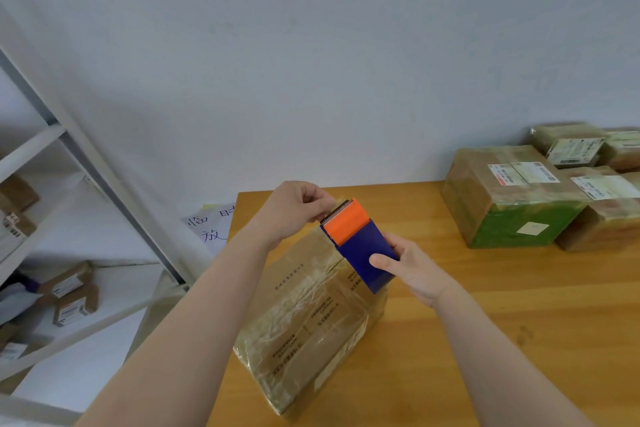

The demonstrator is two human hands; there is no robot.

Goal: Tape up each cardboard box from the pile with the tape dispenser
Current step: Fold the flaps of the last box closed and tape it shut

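A brown cardboard box wrapped in clear tape lies on the wooden table in front of me. Above its far end my right hand grips the blue body of the tape dispenser, whose orange head and toothed blade point up and away. At the blade, my left hand pinches the loose end of the clear tape between thumb and fingertips. The tape roll itself is hidden inside the dispenser.
A pile of taped boxes with labels fills the table's far right corner. A white metal shelf rack holding small parcels stands to the left, with a handwritten paper sign by the wall.
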